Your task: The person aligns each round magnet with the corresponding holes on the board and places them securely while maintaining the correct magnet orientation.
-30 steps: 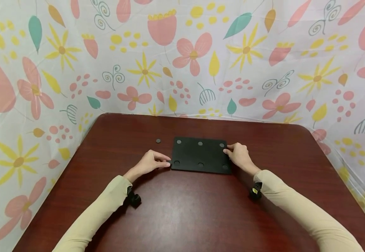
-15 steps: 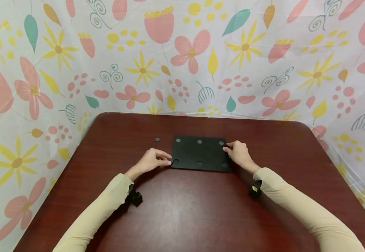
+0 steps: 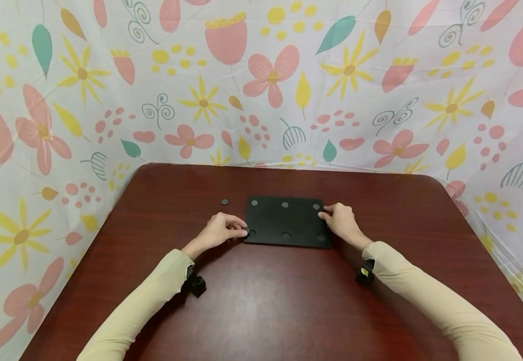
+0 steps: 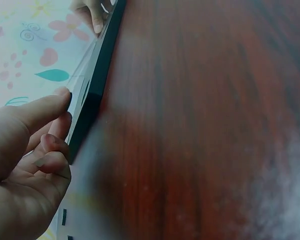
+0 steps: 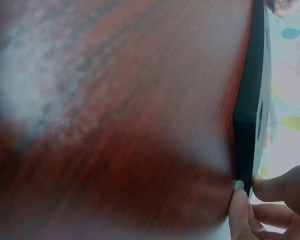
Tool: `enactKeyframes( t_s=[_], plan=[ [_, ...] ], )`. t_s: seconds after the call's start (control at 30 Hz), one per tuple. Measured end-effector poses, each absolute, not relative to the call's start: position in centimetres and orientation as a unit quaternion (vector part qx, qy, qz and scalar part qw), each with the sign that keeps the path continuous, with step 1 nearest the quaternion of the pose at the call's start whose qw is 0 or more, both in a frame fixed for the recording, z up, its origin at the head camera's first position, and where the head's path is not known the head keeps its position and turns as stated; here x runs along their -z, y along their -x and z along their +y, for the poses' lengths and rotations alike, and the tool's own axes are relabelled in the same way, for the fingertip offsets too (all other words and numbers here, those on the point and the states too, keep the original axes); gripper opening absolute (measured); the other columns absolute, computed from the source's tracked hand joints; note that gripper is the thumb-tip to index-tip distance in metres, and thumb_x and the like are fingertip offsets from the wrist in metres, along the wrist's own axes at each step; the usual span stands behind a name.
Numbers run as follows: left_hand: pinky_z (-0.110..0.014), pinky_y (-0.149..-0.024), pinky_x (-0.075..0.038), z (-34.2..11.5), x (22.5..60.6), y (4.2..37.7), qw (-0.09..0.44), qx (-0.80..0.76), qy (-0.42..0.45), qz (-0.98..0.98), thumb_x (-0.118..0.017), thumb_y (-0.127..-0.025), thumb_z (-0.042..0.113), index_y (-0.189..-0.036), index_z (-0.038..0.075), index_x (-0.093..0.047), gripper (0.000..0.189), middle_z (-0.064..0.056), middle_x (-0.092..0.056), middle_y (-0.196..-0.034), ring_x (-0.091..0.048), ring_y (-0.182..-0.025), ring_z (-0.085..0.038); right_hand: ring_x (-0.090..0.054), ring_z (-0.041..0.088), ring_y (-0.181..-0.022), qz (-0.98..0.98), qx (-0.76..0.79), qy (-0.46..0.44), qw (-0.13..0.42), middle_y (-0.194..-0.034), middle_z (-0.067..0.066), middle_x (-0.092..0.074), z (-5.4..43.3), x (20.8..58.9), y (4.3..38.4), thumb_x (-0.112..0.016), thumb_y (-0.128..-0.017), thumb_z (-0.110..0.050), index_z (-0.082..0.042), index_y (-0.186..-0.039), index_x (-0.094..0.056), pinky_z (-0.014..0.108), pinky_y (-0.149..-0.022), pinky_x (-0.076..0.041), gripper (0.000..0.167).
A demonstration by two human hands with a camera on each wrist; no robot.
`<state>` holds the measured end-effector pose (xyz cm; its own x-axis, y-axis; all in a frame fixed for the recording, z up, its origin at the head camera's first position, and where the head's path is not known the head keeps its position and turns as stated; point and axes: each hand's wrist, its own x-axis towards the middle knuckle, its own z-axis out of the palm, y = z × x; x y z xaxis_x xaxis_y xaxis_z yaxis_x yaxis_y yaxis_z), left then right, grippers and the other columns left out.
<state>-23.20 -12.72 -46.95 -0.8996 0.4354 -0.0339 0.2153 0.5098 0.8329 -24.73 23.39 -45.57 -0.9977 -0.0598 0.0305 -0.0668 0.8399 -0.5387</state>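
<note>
A flat black board (image 3: 285,220) lies on the table, with round grey discs in its back row and dark round recesses along its front row. At the board's front left corner, my left hand (image 3: 221,229) pinches a small dark disc (image 4: 69,101) between thumb and fingertips, close to the corner recess. Most of that disc is hidden by the fingers. My right hand (image 3: 343,220) holds the board's right edge, thumb on top and fingertips against the side, as the right wrist view shows. A loose grey disc (image 3: 224,202) lies left of the board.
The reddish-brown wooden table (image 3: 279,301) reaches back to a flowered curtain (image 3: 279,125), which also hangs at both sides. Dark straps with small cameras (image 3: 196,286) sit on both wrists.
My left hand has shifted slightly right, bringing the pinched disc from beside the board to its front left corner. The right hand keeps its hold on the board.
</note>
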Motion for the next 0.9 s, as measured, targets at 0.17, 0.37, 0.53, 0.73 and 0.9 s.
enactKeyframes(
  t_s=[0.17, 0.37, 0.53, 0.73, 0.9],
  plan=[
    [-0.027, -0.058, -0.052, -12.4, 46.7, 23.2, 0.118, -0.457, -0.201, 0.858, -0.074, -0.086, 0.022, -0.105, 0.015, -0.075, 0.021, -0.001, -0.072, -0.087, -0.063, -0.067, -0.013, -0.062, 0.015, -0.058, -0.96, -0.279, -0.033, 0.009, -0.109, 0.027, -0.069, 23.4, 45.6, 24.8, -0.062, -0.095, -0.019, 0.007, -0.124, -0.062, 0.024, -0.053, -0.048, 0.039],
    [-0.026, -0.061, -0.053, -11.7, 46.3, 23.1, 0.123, -0.437, -0.2, 0.869, -0.077, -0.083, 0.022, -0.102, 0.014, -0.076, 0.021, 0.0, -0.074, -0.085, -0.065, -0.068, -0.011, -0.065, 0.019, -0.066, -0.962, -0.271, -0.033, 0.013, -0.115, 0.027, -0.066, 23.4, 45.7, 24.7, -0.063, -0.095, -0.019, 0.007, -0.123, -0.063, 0.026, -0.056, -0.048, 0.038],
    [-0.025, -0.062, -0.054, -11.4, 46.3, 22.9, 0.12, -0.419, -0.203, 0.877, -0.078, -0.081, 0.021, -0.097, 0.014, -0.077, 0.018, 0.001, -0.074, -0.085, -0.066, -0.073, -0.007, -0.064, 0.017, -0.061, -0.961, -0.275, -0.031, 0.009, -0.113, 0.027, -0.067, 23.3, 45.9, 24.6, -0.063, -0.095, -0.018, 0.007, -0.123, -0.063, 0.027, -0.055, -0.05, 0.038],
    [-0.024, -0.063, -0.054, -11.3, 46.2, 23.1, 0.12, -0.41, -0.206, 0.88, -0.079, -0.081, 0.021, -0.096, 0.015, -0.077, 0.016, 0.002, -0.073, -0.083, -0.065, -0.072, -0.007, -0.068, 0.023, -0.067, -0.961, -0.273, -0.039, 0.014, -0.113, 0.028, -0.066, 23.4, 45.7, 24.7, -0.063, -0.095, -0.016, 0.009, -0.122, -0.062, 0.028, -0.056, -0.05, 0.038],
    [-0.024, -0.063, -0.054, -11.1, 46.0, 23.2, 0.119, -0.406, -0.205, 0.882, -0.079, -0.08, 0.019, -0.097, 0.013, -0.077, 0.017, 0.002, -0.073, -0.081, -0.065, -0.07, -0.008, -0.062, 0.017, -0.057, -0.96, -0.277, -0.037, 0.014, -0.105, 0.027, -0.069, 23.3, 45.4, 24.6, -0.063, -0.095, -0.017, 0.009, -0.122, -0.062, 0.026, -0.053, -0.048, 0.038]
  ],
)
